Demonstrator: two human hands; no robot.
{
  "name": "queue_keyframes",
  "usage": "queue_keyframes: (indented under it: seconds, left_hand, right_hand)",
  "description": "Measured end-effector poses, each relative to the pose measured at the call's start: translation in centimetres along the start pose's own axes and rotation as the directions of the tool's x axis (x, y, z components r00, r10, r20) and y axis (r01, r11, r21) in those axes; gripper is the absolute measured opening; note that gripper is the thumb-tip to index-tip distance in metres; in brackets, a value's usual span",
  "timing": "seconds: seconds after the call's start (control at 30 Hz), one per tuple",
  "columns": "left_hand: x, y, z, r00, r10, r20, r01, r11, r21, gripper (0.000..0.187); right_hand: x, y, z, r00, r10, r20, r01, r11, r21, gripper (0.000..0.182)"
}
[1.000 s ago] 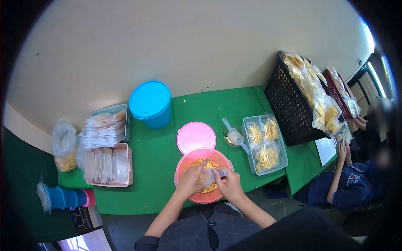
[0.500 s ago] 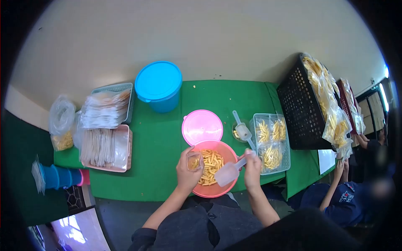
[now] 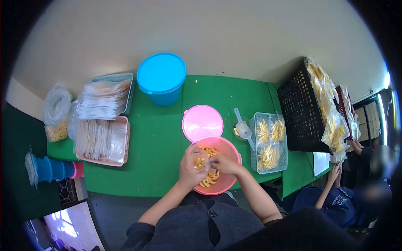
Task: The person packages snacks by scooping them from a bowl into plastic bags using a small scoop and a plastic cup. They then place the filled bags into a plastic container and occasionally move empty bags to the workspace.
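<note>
In front of me a pink bowl (image 3: 229, 184) contains yellow snack sticks (image 3: 210, 179). Above it, my left hand (image 3: 190, 169) is closed around a small clear plastic bag (image 3: 200, 161) with some sticks inside. My right hand (image 3: 225, 164) is closed close by, its fingertips at the bag's side. It appears to grip the clear scoop, which is mostly hidden between the hands. A pink lid (image 3: 202, 124) lies just behind the bowl. To the right, another scoop (image 3: 243, 129) rests across a small cup of snacks.
On the right stand a tray of filled bags (image 3: 270, 154) and a black crate (image 3: 299, 108) heaped with bags. A blue lidded bucket (image 3: 162, 75) is at the back. Stacks of flat bags (image 3: 94, 140) fill baskets on the left. Another person (image 3: 331, 205) sits at far right.
My right hand has moved left with the scoop, from the bowl's right side to the bag. Fewer sticks show in the bowl, and more pink is visible. The view has shifted slightly.
</note>
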State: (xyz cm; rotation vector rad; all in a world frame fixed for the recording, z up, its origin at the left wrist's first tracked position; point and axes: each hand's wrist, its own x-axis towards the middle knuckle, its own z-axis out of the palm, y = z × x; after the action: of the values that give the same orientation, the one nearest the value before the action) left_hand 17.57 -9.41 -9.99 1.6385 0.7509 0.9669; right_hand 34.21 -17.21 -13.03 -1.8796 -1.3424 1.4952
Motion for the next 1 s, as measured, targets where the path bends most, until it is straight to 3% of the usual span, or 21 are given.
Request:
queue_keyframes:
  seconds: [0.07,0.1,0.17,0.2,0.27,0.3,0.37,0.4,0.47,0.5,0.57,0.6,0.67,0.77,0.8,0.87,1.0]
  left_hand:
    - [-0.4,-0.6,-0.2,0.965,0.228,0.131,-0.248,0.956,0.158,0.063]
    - [-0.7,-0.7,-0.4,0.965,0.226,0.132,-0.246,0.955,0.168,0.063]
    - [-0.7,-0.5,-0.4,0.960,0.271,0.066,-0.275,0.959,0.064,0.068]
    - [-0.4,-0.2,-0.6,0.958,0.279,0.071,-0.283,0.957,0.059,0.068]
    - [0.2,0.8,-1.7,0.922,0.372,0.102,-0.366,0.927,-0.079,0.072]
    - [0.4,1.4,-2.2,0.921,0.377,0.100,-0.369,0.925,-0.085,0.072]
    - [0.8,2.5,-3.5,0.897,0.371,0.241,-0.368,0.928,-0.058,0.074]
    - [0.9,2.9,-3.7,0.893,0.377,0.244,-0.375,0.925,-0.055,0.074]
    - [1.3,3.6,-4.0,0.901,0.381,0.208,-0.375,0.924,-0.070,0.073]
    - [1.3,3.7,-4.3,0.896,0.390,0.213,-0.385,0.920,-0.069,0.073]
    - [0.9,3.7,-4.8,0.898,0.294,0.327,-0.305,0.952,-0.020,0.068]
    - [0.7,3.7,-4.8,0.896,0.305,0.323,-0.314,0.949,-0.024,0.068]
    - [0.3,3.4,-4.6,0.902,0.134,0.411,-0.174,0.983,0.062,0.065]
    - [-0.5,2.4,-3.8,0.880,0.193,0.434,-0.267,0.957,0.117,0.065]
    - [-0.8,2.5,-3.7,0.885,0.142,0.444,-0.226,0.963,0.143,0.063]
    - [-0.2,2.5,-3.5,0.876,0.191,0.443,-0.286,0.945,0.159,0.064]
    - [-0.7,2.8,-3.4,0.882,0.183,0.435,-0.299,0.930,0.215,0.065]
  right_hand:
    - [0.1,1.3,0.0,0.999,-0.036,-0.017,0.038,0.991,0.132,0.020]
    - [0.0,1.4,0.3,0.999,-0.042,-0.012,0.044,0.990,0.137,0.020]
    - [-0.8,1.3,0.5,0.982,0.156,-0.110,-0.112,0.937,0.330,0.021]
    - [-1.1,1.0,0.7,0.981,0.154,-0.121,-0.107,0.938,0.330,0.021]
    - [-1.6,0.3,1.1,0.931,-0.034,-0.363,0.090,0.986,0.140,0.022]
    - [-1.8,-0.1,1.0,0.929,-0.033,-0.368,0.088,0.987,0.134,0.022]
    - [-1.8,-1.0,0.9,0.657,-0.483,-0.579,0.311,0.873,-0.376,0.021]
    - [-1.6,-0.2,0.9,0.650,-0.488,-0.583,0.315,0.871,-0.377,0.021]
    - [-1.4,0.9,0.8,0.914,-0.098,-0.394,-0.043,0.942,-0.333,0.024]
    - [-1.7,0.6,0.7,0.909,-0.105,-0.403,-0.038,0.943,-0.332,0.024]
    - [-2.7,-0.5,-0.2,0.984,0.059,-0.167,-0.117,0.926,-0.359,0.021]
    - [-2.6,0.2,-0.2,0.983,0.055,-0.174,-0.116,0.924,-0.365,0.021]
    - [-2.3,2.3,0.5,0.998,-0.027,0.048,0.039,0.960,-0.277,0.024]
    - [-3.1,1.6,1.6,0.979,-0.059,0.197,0.100,0.973,-0.209,0.025]
    - [-3.7,1.5,2.0,0.978,-0.066,0.196,0.110,0.969,-0.221,0.025]
    - [-4.5,1.1,2.4,0.974,-0.159,0.160,0.154,0.987,0.045,0.027]
    - [-5.6,0.4,2.8,0.977,-0.098,0.188,0.072,0.988,0.138,0.028]
